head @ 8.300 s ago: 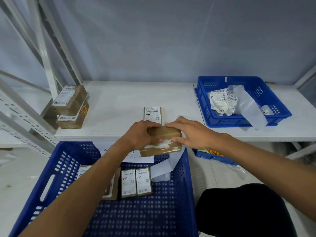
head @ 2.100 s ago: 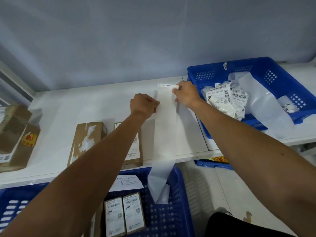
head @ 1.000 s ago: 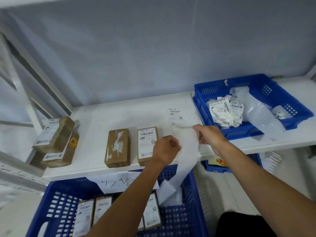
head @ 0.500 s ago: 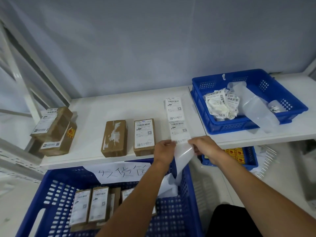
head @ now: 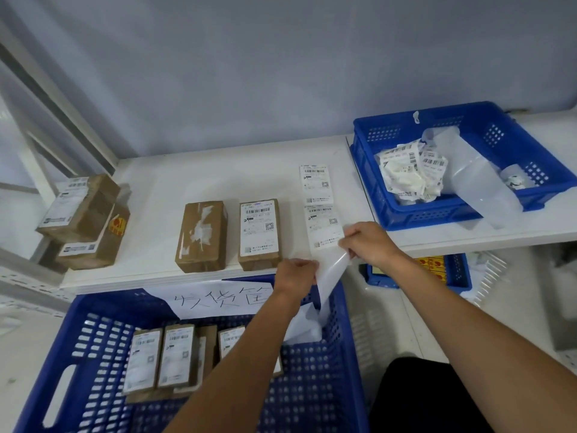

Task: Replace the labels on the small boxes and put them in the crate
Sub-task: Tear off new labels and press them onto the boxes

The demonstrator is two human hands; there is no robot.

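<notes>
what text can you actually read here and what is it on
"发货筐", handwritten on the paper sign on the crate; last character partly covered, so uncertain.
Label strip, labelled box on the shelf, boxes in the crate: barcodes show, print too small to read.
Red-yellow sticker on the stacked box: blurred.

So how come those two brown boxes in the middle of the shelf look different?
The left box has a bare brown top with only torn white scraps; the right box has a whole white label with a barcode. The right box lies beside the label strip; the left box is further from it. Both are brown cardboard, lying flat side by side on the shelf.
</notes>
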